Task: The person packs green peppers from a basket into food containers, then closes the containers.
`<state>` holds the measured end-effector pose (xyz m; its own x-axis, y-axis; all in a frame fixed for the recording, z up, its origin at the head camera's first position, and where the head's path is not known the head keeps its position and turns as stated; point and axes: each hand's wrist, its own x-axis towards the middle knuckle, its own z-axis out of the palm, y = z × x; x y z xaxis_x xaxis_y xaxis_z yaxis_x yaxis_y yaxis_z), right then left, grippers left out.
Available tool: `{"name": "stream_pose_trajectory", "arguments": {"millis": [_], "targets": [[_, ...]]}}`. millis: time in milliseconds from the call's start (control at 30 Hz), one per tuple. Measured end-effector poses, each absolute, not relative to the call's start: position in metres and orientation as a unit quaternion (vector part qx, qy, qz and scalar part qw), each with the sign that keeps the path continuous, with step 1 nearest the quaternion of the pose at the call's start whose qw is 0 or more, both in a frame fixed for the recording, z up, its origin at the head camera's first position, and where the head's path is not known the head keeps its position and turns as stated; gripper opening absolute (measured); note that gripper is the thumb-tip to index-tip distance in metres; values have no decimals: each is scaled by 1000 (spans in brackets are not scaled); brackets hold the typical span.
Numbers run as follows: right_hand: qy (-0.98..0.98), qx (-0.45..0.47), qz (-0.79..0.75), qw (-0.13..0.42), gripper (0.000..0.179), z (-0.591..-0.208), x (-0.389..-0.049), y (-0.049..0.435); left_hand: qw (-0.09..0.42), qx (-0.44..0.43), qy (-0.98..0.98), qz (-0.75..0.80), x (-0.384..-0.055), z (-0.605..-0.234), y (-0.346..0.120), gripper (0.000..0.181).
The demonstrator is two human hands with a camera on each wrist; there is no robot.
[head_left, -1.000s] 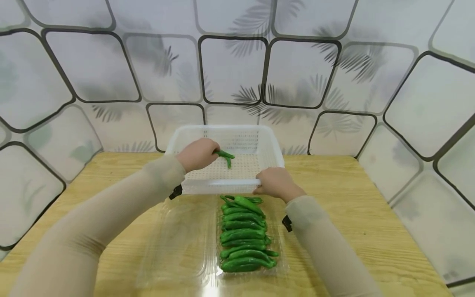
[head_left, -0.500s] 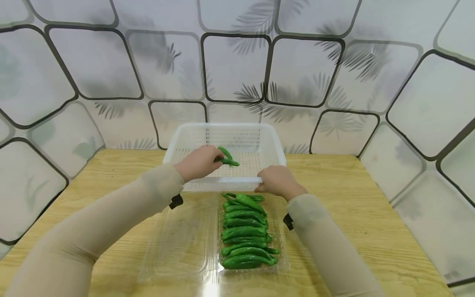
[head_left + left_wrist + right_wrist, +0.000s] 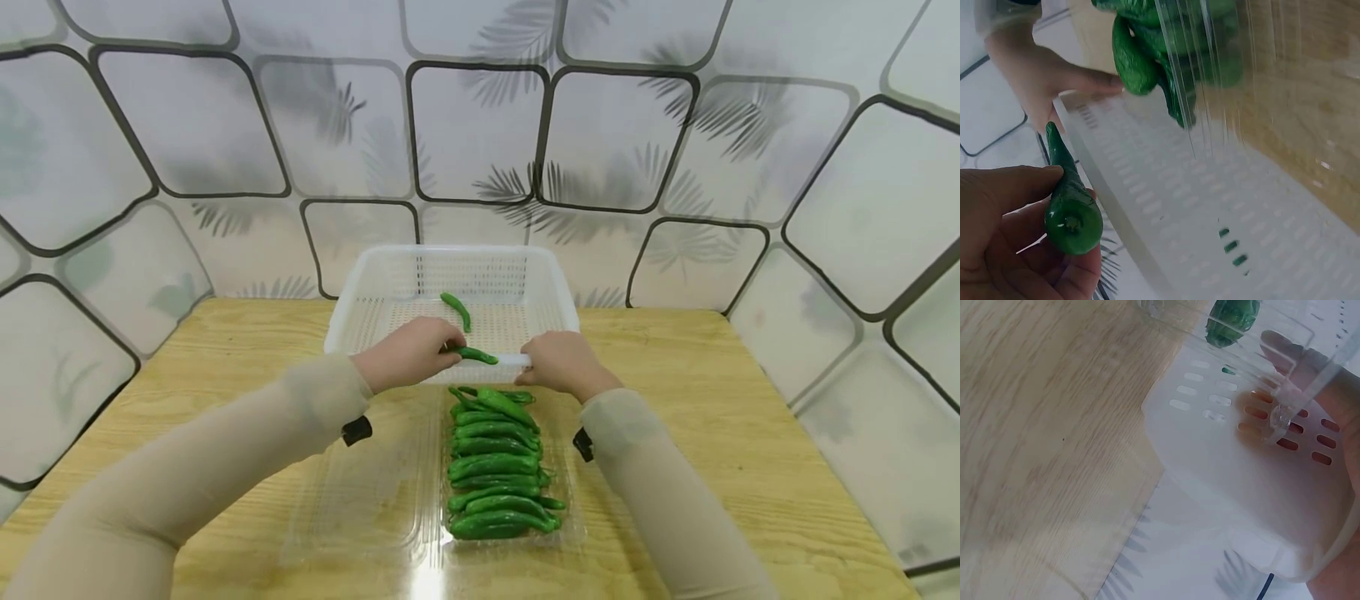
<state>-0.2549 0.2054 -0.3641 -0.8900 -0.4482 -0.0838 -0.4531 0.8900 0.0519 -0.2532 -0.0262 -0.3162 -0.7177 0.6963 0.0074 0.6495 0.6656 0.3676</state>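
My left hand [image 3: 415,353] pinches a green chili pepper [image 3: 1072,212] between thumb and fingers, over the near rim of a white perforated plastic basket [image 3: 450,260]. Another green pepper [image 3: 457,311] lies on the basket's floor. My right hand [image 3: 561,364] grips the basket's near rim toward its right corner; in the right wrist view its fingers show through the slots of the wall. In front of the basket, a clear plastic clamshell box [image 3: 360,483] lies unfolded, its right half filled with a stacked row of green peppers [image 3: 495,467].
Everything stands on a light wooden table [image 3: 675,467]. A patterned wall [image 3: 480,133] rises close behind the basket and angles in along both sides. The left half of the clamshell lies flat beneath my left forearm [image 3: 247,450].
My left hand has lifted one pepper out of the basket and drawn it toward me, over the near rim. The other pepper stays inside. My right hand keeps its hold on the rim.
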Motion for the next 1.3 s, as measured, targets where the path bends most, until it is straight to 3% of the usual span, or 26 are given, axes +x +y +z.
{"name": "stream_pose_trajectory", "arguments": {"millis": [467,1300], "targets": [[971,-234,37,29,29,-366,-256,208,53,397,893,203,-226,-326,-19,16],[971,-234,38,12,29,-365,-255,206,112,467,858,185,-177,-355,-7,22]]}}
